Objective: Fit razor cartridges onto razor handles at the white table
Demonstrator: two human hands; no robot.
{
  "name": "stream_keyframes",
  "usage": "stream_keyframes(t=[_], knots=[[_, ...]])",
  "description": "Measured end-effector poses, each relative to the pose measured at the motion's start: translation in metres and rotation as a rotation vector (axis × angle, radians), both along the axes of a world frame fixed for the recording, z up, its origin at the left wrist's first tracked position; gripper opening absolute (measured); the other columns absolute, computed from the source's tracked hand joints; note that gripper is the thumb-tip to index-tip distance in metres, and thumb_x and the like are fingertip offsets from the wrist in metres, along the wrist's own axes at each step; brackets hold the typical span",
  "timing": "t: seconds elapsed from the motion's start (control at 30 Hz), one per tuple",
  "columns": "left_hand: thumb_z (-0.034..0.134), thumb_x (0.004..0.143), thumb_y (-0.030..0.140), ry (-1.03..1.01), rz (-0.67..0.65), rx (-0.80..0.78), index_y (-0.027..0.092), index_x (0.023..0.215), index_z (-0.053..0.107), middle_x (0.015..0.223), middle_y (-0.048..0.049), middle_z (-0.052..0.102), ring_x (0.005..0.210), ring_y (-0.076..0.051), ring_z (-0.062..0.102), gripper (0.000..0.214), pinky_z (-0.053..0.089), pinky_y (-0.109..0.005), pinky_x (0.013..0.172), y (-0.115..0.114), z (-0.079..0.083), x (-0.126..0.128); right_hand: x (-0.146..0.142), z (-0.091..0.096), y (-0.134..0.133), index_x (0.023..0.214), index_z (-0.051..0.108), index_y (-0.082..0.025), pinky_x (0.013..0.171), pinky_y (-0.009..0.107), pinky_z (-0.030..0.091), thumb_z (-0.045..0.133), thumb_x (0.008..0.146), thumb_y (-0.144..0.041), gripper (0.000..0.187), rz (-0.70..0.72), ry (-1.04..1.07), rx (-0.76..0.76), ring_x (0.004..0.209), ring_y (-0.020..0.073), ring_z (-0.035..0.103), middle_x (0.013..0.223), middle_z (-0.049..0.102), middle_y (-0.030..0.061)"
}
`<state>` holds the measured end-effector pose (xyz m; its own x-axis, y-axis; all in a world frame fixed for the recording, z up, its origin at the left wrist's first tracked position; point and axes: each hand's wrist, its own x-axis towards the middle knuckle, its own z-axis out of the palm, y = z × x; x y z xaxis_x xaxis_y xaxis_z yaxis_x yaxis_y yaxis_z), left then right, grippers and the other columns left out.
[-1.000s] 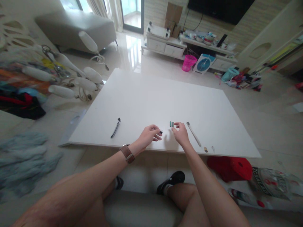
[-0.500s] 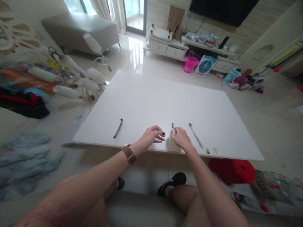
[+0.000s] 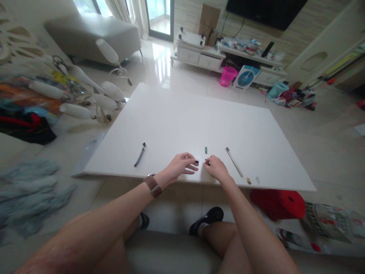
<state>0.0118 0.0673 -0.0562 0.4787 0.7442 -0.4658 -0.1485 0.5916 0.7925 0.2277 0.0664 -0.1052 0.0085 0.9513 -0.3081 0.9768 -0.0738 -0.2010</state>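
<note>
My left hand (image 3: pixel 182 164) pinches a small black-and-white piece (image 3: pixel 197 161) between thumb and forefinger just above the white table (image 3: pixel 182 118). Close to its right, my right hand (image 3: pixel 216 166) has closed its fingertips on a small dark piece (image 3: pixel 209 164) whose kind I cannot make out. Just beyond the right hand lies a small green rectangular piece (image 3: pixel 206 150). A white toothbrush (image 3: pixel 234 162) with a dark head rests to the right. Farther left lies what looks like a razor with a dark, slim handle (image 3: pixel 139 156).
Near the table's front right edge are a small brown-and-gold piece (image 3: pixel 248 180) and a clear bit (image 3: pixel 257 180). A red roll (image 3: pixel 289 205) stands below that edge. Left of the table is a lamp with white shades (image 3: pixel 107 51). Beyond it are a pink basket (image 3: pixel 228 76) and a fan (image 3: pixel 246 78).
My right hand's fingers have closed on the small dark piece, having been more spread before. The left hand keeps its pinch. The whole view has shifted slightly.
</note>
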Motion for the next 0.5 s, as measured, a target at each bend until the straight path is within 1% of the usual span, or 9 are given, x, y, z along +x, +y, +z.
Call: stream_keyframes(t=[0.2,0.33,0.43,0.5], knots=[[0.075,0.082,0.034,-0.026,-0.029,0.038,0.014,0.086,0.058,0.094,-0.0125,0.07,0.08,-0.022,0.071,0.026,0.058,-0.032,0.066,-0.0014,-0.0023,-0.0006,-0.0011,0.0001,-0.0018,0.084,0.072,-0.018,0.073,0.026,0.039,0.059,0.084,-0.009,0.016,-0.002,0.02,-0.003,0.087,0.0192,0.061,0.096,0.068,0.0077],[0.076,0.082,0.033,-0.036,-0.033,0.033,0.014,0.086,0.057,0.093,-0.0126,0.071,0.079,-0.023,0.071,0.027,0.058,-0.032,0.065,-0.0017,0.0002,-0.0007,-0.0019,-0.0004,-0.003,0.078,0.068,-0.018,0.066,0.027,0.035,0.057,0.079,-0.003,0.019,-0.017,0.035,0.003,0.079,0.0192,0.061,0.084,0.068,0.0065],[0.074,0.083,0.03,-0.04,-0.038,0.018,0.014,0.085,0.057,0.094,-0.0136,0.071,0.079,-0.023,0.072,0.023,0.058,-0.032,0.066,-0.0015,0.0023,-0.0008,-0.0034,-0.0008,-0.0038,0.08,0.065,-0.019,0.061,0.026,0.032,0.056,0.077,-0.001,0.02,-0.031,0.051,0.012,0.073,0.0185,0.059,0.078,0.066,0.0052],[0.073,0.084,0.028,-0.045,-0.037,0.013,0.014,0.085,0.056,0.094,-0.0142,0.071,0.078,-0.023,0.072,0.022,0.058,-0.032,0.066,-0.0013,0.0029,-0.001,-0.005,-0.0005,-0.004,0.087,0.064,-0.019,0.059,0.025,0.032,0.055,0.077,-0.002,0.022,-0.035,0.073,0.021,0.071,0.0174,0.058,0.078,0.066,0.0038]])
